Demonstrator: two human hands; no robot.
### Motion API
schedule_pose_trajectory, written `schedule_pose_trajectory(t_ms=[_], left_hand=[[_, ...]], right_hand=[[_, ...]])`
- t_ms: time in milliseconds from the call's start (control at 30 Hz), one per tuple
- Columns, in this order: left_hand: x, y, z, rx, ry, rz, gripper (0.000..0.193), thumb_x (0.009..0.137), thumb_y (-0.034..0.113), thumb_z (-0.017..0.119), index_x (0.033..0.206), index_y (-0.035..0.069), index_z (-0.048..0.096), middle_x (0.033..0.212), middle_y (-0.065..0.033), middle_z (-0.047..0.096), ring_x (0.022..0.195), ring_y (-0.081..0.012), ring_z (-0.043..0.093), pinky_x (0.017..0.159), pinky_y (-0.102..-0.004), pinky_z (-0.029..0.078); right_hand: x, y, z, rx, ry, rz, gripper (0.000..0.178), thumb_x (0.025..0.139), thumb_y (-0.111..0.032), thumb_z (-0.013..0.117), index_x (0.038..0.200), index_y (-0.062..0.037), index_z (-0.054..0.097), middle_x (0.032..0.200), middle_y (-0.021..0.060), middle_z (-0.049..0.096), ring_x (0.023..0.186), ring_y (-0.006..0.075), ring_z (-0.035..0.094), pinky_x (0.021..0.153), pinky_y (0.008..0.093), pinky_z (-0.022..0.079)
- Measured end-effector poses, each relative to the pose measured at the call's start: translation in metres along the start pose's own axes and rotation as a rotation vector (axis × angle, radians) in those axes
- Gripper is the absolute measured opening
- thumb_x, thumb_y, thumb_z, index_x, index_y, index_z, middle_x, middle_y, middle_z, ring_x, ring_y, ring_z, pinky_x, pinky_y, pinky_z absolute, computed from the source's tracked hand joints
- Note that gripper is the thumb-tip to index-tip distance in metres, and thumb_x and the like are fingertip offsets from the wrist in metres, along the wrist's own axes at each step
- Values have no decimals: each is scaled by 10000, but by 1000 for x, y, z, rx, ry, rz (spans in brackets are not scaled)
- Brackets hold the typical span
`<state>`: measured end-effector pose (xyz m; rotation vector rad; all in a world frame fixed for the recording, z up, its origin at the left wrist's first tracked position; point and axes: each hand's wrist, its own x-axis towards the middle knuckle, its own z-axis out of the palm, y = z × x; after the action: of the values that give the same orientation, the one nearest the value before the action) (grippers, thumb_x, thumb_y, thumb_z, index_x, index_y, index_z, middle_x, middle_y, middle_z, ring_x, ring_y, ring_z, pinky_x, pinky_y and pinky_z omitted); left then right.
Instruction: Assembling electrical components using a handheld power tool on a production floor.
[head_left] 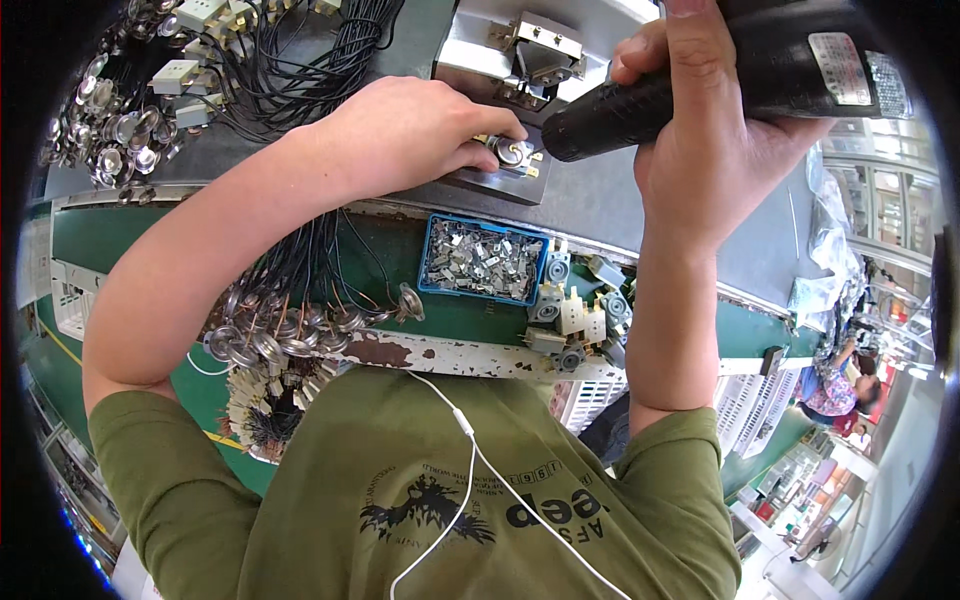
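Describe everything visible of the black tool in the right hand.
The black tool has a thick, rounded, plastic-looking body tapering to a narrower nose. A pale label and a grey textured patch sit near its rear end. Gripped by the right hand, it lies roughly sideways, nose pointing left toward the round metal part.

A metal block [512, 191] sits on the worktop [597, 200], a disc part [509, 152] on top, a fixture [545, 50] behind it, a power tool [740, 80] to its right. Cables [335, 65] lie left. On the ledge [460, 318] in front (worker's side, from here), a tray [478, 296] holding clips [485, 260] lies between wired discs [270, 345], left, and switches [575, 318], right.
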<state>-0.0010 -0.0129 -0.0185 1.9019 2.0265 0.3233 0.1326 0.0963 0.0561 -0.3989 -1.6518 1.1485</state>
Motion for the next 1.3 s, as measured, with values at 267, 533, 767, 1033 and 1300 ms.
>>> schedule_pose_trajectory(t_ms=[267,533,767,1033,1300], left_hand=[[-2,-4,5,3,78,10,323,950,354,669,1260,266,682,1054,-89,747,958,-335,725,824,-470,575],[1,-6,12,66,108,43,351,956,340,672,1289,231,658,1014,-120,730,960,-332,708,801,-464,565],[-1,1,-15,-10,-76,157,340,991,273,608,1269,80,624,966,-144,719,878,-368,703,762,-456,565],[1,-2,-13,27,-89,143,354,965,260,614,1282,103,631,981,-151,731,929,-359,714,778,-462,568],[-12,40,30,342,26,598,66,800,141,742,738,160,750,835,4,717,936,-170,711,822,-311,544]], right_hand=[[-4,4,-2,-66,-74,-60,189,933,-108,776,1008,15,654,656,55,635,503,135,603,486,256,476],[1,31,-5,-27,-124,-279,162,948,-72,737,1023,69,708,645,73,634,495,136,591,479,259,469],[-1,31,-8,-132,-185,-293,162,960,-91,732,1042,47,716,679,71,653,504,128,601,468,255,463],[10,50,-20,-46,-198,-217,160,971,-105,699,1053,32,695,755,94,654,628,155,609,577,305,489],[32,42,-56,39,-195,-192,159,984,-120,660,1067,16,670,842,119,655,771,186,618,703,362,517]])
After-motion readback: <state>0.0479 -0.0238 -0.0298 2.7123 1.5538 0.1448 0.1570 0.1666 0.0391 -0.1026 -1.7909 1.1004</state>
